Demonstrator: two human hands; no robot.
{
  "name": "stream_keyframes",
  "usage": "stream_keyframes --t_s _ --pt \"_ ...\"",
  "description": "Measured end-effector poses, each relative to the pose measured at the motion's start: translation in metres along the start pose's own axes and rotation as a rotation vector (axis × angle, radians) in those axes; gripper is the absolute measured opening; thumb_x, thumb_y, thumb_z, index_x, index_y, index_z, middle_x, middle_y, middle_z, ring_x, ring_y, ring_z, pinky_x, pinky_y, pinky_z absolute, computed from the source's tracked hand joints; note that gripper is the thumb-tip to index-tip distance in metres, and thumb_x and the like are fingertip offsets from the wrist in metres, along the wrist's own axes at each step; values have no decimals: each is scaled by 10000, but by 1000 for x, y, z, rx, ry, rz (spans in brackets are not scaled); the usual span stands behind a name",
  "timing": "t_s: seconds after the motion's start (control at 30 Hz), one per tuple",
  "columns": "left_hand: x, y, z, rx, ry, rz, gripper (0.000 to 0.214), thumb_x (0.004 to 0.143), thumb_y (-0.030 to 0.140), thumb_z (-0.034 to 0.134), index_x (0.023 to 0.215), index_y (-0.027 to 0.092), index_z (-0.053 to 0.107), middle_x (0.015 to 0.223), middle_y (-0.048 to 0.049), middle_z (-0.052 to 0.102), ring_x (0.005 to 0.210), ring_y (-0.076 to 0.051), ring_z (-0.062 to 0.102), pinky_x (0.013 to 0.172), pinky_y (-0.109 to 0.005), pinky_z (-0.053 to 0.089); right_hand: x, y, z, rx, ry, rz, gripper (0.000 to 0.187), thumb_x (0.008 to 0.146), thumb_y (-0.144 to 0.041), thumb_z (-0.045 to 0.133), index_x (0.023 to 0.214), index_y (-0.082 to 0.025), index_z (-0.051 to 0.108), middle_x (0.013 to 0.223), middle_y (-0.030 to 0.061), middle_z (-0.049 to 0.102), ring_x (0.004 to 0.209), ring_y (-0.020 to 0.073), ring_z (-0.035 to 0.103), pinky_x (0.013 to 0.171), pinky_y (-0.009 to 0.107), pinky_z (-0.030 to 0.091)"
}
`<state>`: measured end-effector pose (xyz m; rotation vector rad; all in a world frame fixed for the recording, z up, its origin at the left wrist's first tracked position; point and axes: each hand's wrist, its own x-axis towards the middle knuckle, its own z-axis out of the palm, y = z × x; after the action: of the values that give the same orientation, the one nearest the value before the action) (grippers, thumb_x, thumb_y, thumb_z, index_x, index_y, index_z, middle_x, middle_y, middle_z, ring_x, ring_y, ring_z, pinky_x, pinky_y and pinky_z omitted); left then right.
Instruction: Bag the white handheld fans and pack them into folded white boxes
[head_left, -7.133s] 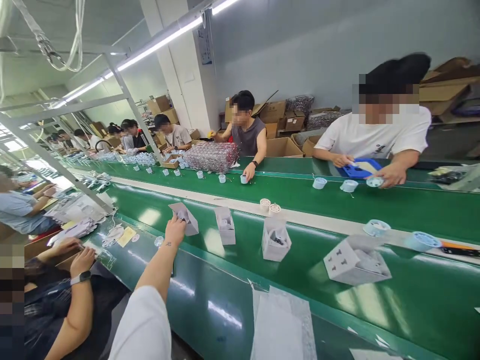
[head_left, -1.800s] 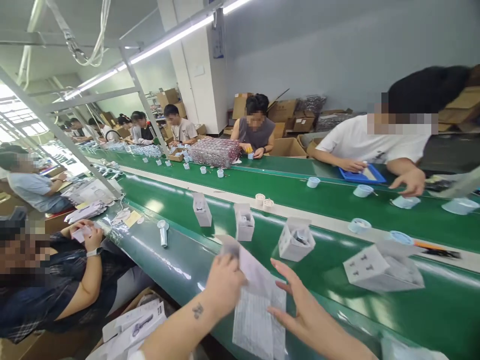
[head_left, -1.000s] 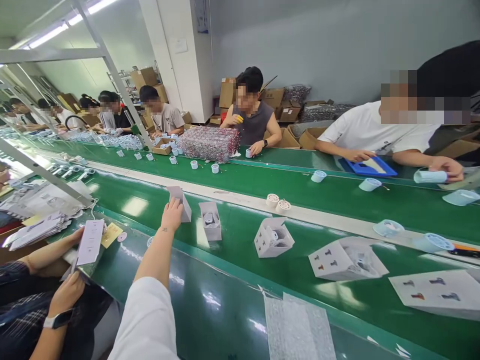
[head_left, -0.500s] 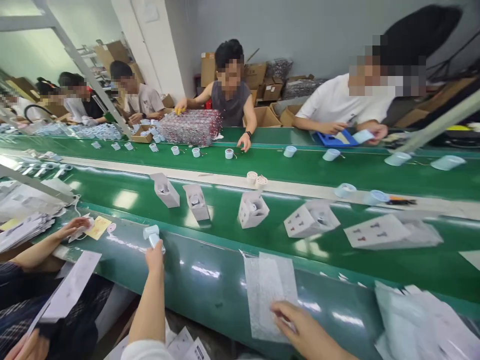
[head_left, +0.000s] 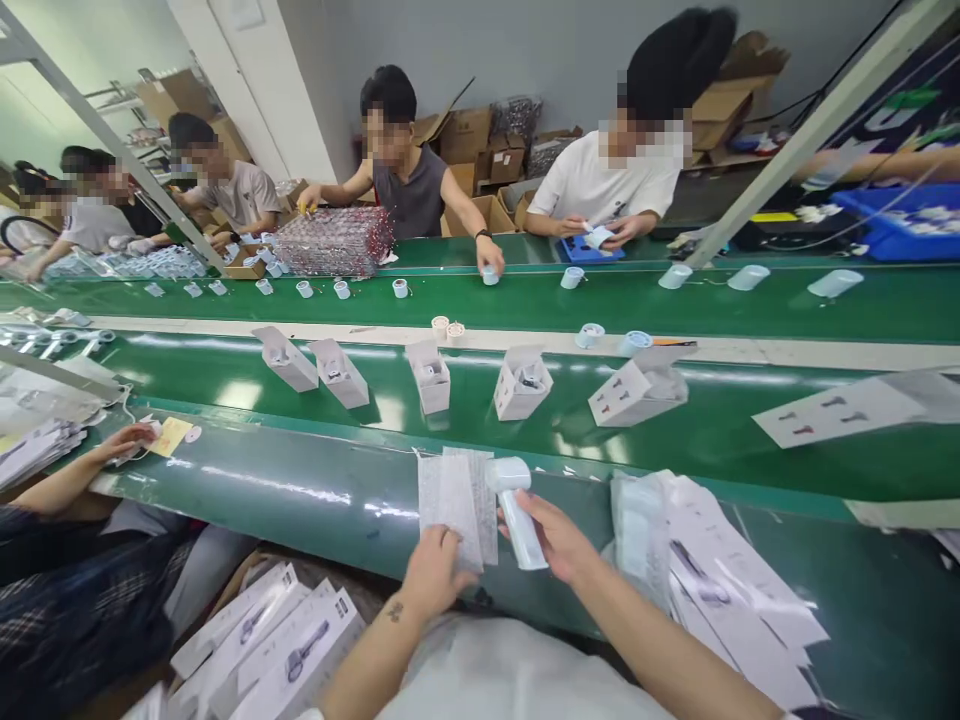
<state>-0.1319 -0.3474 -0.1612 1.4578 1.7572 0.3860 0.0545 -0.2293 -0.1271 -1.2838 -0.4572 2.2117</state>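
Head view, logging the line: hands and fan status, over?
Left hand pinching foam sleeve. Right hand gripping handheld fan, beside sleeve. Stack of bags close right.

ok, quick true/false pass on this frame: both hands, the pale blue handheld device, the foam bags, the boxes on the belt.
1. The right hand holds a pale blue handheld device. True.
2. The left hand is on a foam bag at the bench edge. True.
3. The device is already inside the bag. False: it is beside the bag, fully outside.
4. The open white boxes stand on the near green belt. True.
5. The stack of bags lies left of both hands. False: it lies right of the right hand.
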Motion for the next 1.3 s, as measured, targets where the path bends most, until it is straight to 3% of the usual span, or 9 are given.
stream_keyframes --t_s 0.07,0.2,0.43,0.53,0.7,0.8,1.03,1.13,1.3 --pt "-5 -24 -5 147 -1 -48 98 808 163 601 893 150 647 1125 -145 617 1113 -286 532 985 -436 416 -16 -7 -28 8 -5 25 296 721 -319 811 889 -194 601 784 42 707 737 190 692 694 317 592" --pt "-10 -39 -5 118 57 -78 195 828 69 484 751 167 633 947 -116 641 992 -251 569 934 -402 430 -48 -6 -64 -9 -116 152 380 672 -289 847 932 -184 591 801 38 690 778 194 690 659 309 597" --pt "-19 24 5 -130 234 14 120 797 166 535 779 194 651 786 -46 663 806 -196 585 807 -318 447 -71 23 -47 -100 -453 373 791 561 -322 895 1219 -218 468 877 34 696 673 185 691 556 299 576" --pt "-25 48 9 -297 264 33 86 761 224 560 707 188 616 652 -6 618 648 -155 552 661 -261 436 -68 23 -38 -134 -507 334 731 599 -342 862 1208 -209 481 850 33 692 662 172 683 551 282 565" --pt "-35 75 7 -489 387 9 207 844 353 492 740 186 560 624 21 552 586 -119 500 615 -234 417 -77 17 -49 -214 -325 263 426 636 -345 799 934 -177 545 735 32 678 615 180 667 472 256 525" --pt "-46 94 -2 -385 394 149 174 855 315 518 749 189 572 682 4 575 653 -133 527 669 -246 430 -94 15 -53 -176 -274 235 367 661 -349 769 895 -193 534 720 19 675 620 187 671 472 256 516" --pt "-55 127 -13 -46 498 560 176 915 177 429 789 202 549 741 -32 590 714 -158 562 682 -280 471 -125 5 -54 -70 -284 127 642 658 -338 793 1215 -214 501 821 21 697 623 192 678 524 269 489" --pt "-52 130 -7 64 438 722 200 908 123 395 810 201 552 760 -56 601 739 -174 562 690 -301 483 -134 3 -59 -12 -242 85 567 659 -340 793 1152 -199 551 793 21 695 628 179 670 549 265 483" --pt "-36 143 2 30 306 671 191 934 157 401 809 200 539 717 -34 601 680 -149 566 634 -269 479 -153 11 -59 25 9 -53 401 656 -379 800 901 -211 530 730 -14 675 606 176 665 581 281 491"
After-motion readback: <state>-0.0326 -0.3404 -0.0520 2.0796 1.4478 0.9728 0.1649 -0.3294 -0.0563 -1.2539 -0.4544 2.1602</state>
